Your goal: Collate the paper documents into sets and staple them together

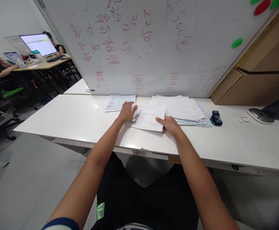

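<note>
My right hand point(170, 125) grips a white printed sheet point(149, 119) at its lower right corner, thumb on top and fingers beneath. My left hand point(128, 111) has its fingers apart, over the sheet's left edge and close to a small pile of light-blue printed papers point(116, 102). A small beige object point(132, 120) shows just below the left hand; its kind is unclear. To the right, partly behind the held sheet, lies a larger, uneven stack of white papers point(181, 107) with bluish sheets under it.
A whiteboard point(154, 48) with red writing stands along the back of the white table point(70, 118). On the right are a dark blue-black device point(216, 118), small white pieces point(242, 119), a mouse point(260, 115) and cardboard boxes point(254, 86). Two people sit at a desk far left.
</note>
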Tool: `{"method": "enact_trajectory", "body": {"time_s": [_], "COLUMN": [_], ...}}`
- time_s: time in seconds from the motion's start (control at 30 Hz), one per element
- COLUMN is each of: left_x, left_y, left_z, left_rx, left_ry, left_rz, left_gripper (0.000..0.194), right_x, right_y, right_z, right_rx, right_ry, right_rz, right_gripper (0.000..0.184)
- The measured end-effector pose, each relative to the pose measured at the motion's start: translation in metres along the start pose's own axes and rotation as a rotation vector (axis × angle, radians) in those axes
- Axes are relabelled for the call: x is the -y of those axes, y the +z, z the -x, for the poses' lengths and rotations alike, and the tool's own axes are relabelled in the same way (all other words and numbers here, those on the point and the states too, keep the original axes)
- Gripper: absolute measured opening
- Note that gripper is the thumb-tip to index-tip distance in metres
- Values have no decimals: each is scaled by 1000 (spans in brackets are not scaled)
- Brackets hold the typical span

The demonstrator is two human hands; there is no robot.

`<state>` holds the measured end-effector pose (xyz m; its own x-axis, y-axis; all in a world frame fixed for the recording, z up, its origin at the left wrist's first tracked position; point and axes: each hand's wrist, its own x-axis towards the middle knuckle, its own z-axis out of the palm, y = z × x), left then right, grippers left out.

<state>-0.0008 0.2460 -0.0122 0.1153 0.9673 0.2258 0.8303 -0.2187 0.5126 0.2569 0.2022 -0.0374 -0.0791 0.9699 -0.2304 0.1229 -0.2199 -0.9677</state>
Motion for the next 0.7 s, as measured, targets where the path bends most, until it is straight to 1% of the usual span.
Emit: {"method": "enact_trajectory", "body": {"time_s": [0.13,0.43,0.7], "left_x": [-1,0,2], "left_y": [-1,-1,-1], "left_z": [2,2,3], "left_rx": [-3,7,-11], "left_ry": [-8,-18,0], "left_rz": [6,22,-6], "left_gripper": [57,64,60], "right_x": [1,0,-1], "right_y": [0,0,0], "right_z": [1,0,0], "right_rx": [-7,-29,-12], "right_ry": [18,34,19], "right_rz": [9,15,14], "right_gripper": [31,34,36]}}
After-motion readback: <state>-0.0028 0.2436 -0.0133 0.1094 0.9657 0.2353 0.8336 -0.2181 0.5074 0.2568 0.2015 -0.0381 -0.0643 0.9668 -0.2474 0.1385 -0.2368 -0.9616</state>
